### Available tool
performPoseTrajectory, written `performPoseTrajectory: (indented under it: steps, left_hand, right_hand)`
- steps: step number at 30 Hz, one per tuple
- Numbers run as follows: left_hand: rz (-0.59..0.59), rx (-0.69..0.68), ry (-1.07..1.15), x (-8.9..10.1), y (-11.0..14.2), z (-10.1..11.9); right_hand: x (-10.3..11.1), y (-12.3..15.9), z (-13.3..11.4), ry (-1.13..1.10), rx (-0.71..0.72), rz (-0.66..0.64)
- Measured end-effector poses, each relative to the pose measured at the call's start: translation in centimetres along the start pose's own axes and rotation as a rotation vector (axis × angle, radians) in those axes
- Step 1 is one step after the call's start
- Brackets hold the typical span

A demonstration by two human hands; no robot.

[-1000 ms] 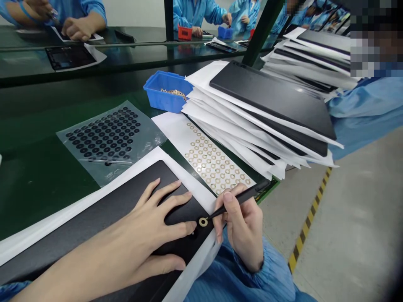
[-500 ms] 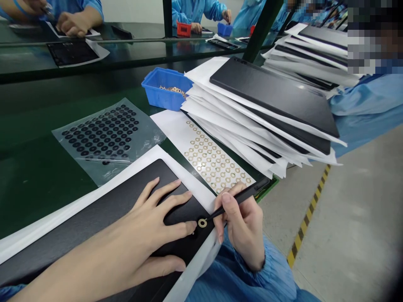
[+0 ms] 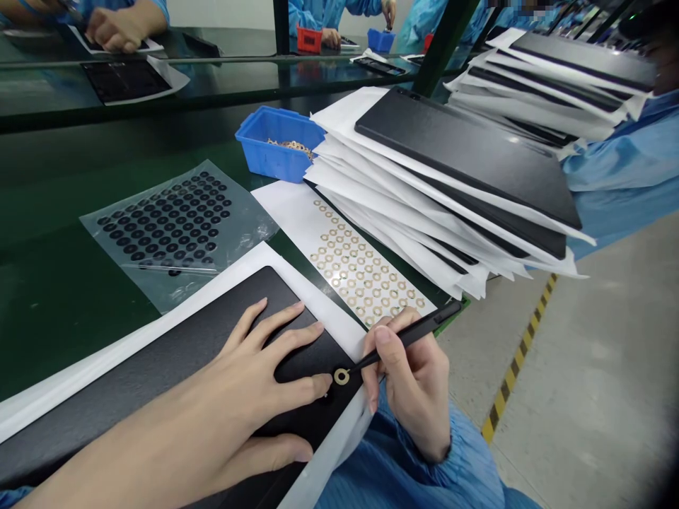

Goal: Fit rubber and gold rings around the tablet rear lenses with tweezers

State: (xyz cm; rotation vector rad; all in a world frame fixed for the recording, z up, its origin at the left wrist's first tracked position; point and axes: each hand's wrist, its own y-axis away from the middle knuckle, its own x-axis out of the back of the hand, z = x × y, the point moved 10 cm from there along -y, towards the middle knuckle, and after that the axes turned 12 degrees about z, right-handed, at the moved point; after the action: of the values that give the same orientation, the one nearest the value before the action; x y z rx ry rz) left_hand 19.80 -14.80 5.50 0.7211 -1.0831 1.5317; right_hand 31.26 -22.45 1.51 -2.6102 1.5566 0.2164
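Note:
My left hand (image 3: 270,382) lies with fingers spread on a flat black panel (image 3: 175,382), which rests on white paper. Pinched in my right hand (image 3: 411,378) is a pair of black tweezers (image 3: 408,334), their tip pointing left. That tip meets the edge of a small gold ring (image 3: 336,377) on the panel near its right end. One of my left fingertips is close beside the ring. Beyond my right hand lies a white sheet (image 3: 289,205) carrying rows of similar gold rings (image 3: 361,265).
A clear sheet of black rings (image 3: 170,219) lies at the left. Behind stands a blue bin (image 3: 273,152) holding gold rings, beside a tall stack of black panels (image 3: 461,148) interleaved with paper. Co-workers' hands (image 3: 114,30) are across the bench.
My right hand and the tweezers have shifted very slightly right, with the tip still at the ring. My left hand stays in place. The camera view has moved a little.

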Motion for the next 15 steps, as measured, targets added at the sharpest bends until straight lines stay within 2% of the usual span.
performPoseTrajectory:
  steps: [7, 11, 15]
  left_hand:
    - [-0.021, -0.007, -0.002, -0.03, -0.06, -0.15]
    - [-0.098, -0.052, -0.003, -0.35, 0.09, 0.03]
    - [-0.12, -0.047, -0.013, -0.32, 0.14, -0.13]
  right_hand:
    - [-0.17, 0.14, -0.19, 0.041, 0.016, -0.013]
    - [-0.11, 0.29, -0.32, 0.066, 0.037, -0.016]
    - [-0.25, 0.36, -0.53, 0.079, 0.06, -0.026]
